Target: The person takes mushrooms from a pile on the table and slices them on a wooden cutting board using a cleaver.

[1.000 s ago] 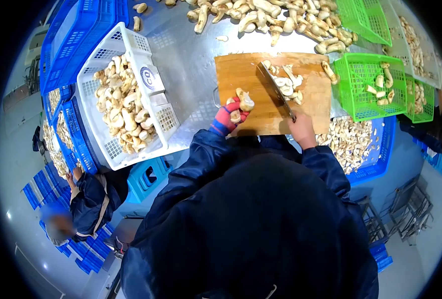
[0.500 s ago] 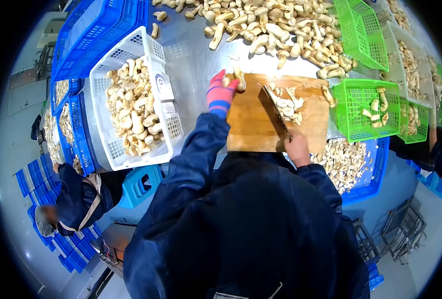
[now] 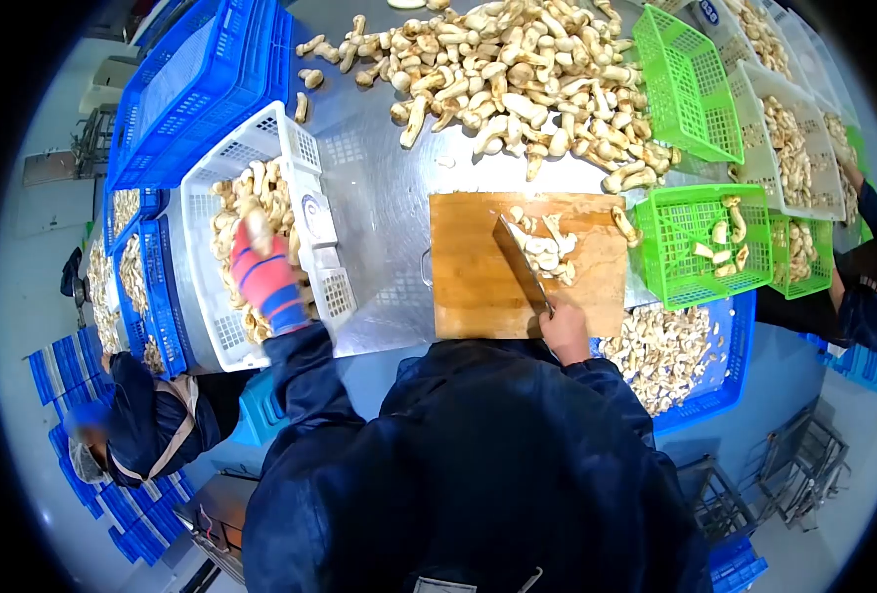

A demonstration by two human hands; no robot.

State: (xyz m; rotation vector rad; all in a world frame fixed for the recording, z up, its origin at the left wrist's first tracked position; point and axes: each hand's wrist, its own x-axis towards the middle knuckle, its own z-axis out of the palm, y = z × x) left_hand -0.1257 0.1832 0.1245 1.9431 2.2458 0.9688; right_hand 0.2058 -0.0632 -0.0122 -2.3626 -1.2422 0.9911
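My left hand (image 3: 265,272), in a pink and blue striped glove, is over the white basket (image 3: 338,296) of mushrooms at the left. A pale mushroom (image 3: 256,227) shows at its fingers, which look closed on it, though motion blurs them. My right hand (image 3: 565,329) grips a knife (image 3: 529,265) by its handle, the blade slanting across the wooden cutting board (image 3: 473,287). Cut mushroom pieces (image 3: 549,247) lie just right of the blade. One mushroom (image 3: 626,226) rests at the board's right edge.
A large heap of mushrooms (image 3: 527,84) covers the back of the metal table (image 3: 379,178). Right of the board stands a green basket (image 3: 656,242) with several pieces. A blue crate (image 3: 745,346) of slices sits below. Stacked blue crates (image 3: 176,94) stand left; people work at both sides.
My left hand has moved left from the board to the white basket, and the mushroom by it has left the board. My right hand still holds the knife. The view has shifted slightly.
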